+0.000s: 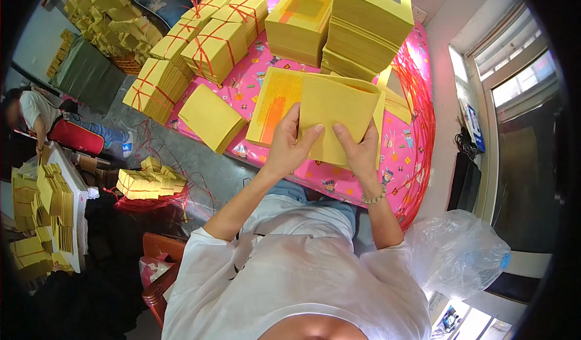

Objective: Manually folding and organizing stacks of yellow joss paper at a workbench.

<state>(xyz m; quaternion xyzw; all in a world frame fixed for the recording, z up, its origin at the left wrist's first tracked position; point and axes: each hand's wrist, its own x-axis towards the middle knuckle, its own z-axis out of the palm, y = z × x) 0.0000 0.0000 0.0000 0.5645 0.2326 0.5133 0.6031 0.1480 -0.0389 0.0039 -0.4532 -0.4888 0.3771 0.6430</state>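
Observation:
Between both hands I hold a folded yellow paper (339,104), upright and bent over at its top. My left hand (289,143) grips its left side, thumb flat on the near face. On the other side my right hand (360,152) grips it the same way, and its fingers are mostly hidden behind the paper. Just left of and behind the paper, a yellow stack with an orange print (272,110) lies on the table. A plain yellow stack (212,117) sits apart, further left.
The table has a pink patterned cover (257,152). Yellow bundles tied with red string (218,46) stand at its back left, tall yellow stacks (366,34) at the back. Red strings (423,140) hang along the right edge. Another person (42,119) sits far left.

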